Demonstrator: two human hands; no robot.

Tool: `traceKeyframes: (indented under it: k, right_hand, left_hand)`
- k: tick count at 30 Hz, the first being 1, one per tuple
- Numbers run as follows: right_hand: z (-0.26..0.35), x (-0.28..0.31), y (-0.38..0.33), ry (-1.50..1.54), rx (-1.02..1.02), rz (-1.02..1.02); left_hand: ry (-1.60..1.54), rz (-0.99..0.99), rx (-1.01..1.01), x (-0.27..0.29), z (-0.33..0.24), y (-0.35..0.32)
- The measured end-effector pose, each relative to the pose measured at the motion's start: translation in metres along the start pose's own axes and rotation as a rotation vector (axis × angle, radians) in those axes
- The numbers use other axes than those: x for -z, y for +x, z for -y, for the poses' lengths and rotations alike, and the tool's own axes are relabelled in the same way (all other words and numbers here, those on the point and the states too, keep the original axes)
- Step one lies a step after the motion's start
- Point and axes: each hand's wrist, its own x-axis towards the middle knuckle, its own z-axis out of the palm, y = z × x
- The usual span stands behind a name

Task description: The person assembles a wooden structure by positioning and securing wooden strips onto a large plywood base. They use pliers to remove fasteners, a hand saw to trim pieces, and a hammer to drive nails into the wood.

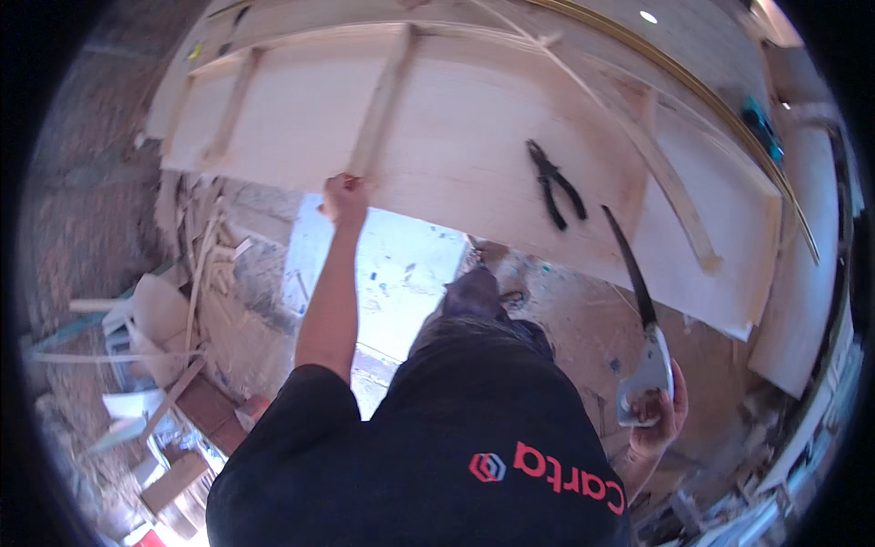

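Note:
My right hand (658, 421) is wrapped round the pale handle of a handsaw (631, 264), low on the right. Its dark blade points up and away, the tip close to the near edge of a large plywood panel (474, 155). My left hand (344, 198) is closed at that same edge, its fingers on the near end of a wooden strip (383, 100) that runs across the panel. Black pliers (556, 182) lie on the panel between my hands, jaws pointing away and handles apart.
A loose long batten (670, 178) lies slantwise over the panel's right part. Behind it runs a gold-coloured strip (674, 68), with a teal tool (762, 128) near its right end. Wood offcuts (214, 260) litter the floor at left. A rolled sheet (802, 264) stands at right.

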Motion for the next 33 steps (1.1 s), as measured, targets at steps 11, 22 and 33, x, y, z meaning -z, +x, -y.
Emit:
traceKeyframes:
  k: [11,22,33]
  right_hand:
    - [0.025,-0.034,0.033,0.007,0.123,0.0]
    - [0.069,0.042,0.064,-0.236,-0.052,0.132]
    - [0.079,0.179,0.227,-0.884,0.069,0.731]
  left_hand:
    - [0.273,0.067,-0.103,0.019,-0.035,0.012]
    - [0.241,-0.333,0.024,0.021,-0.045,-0.034]
    - [0.043,-0.471,-0.195,-0.008,-0.205,-0.192]
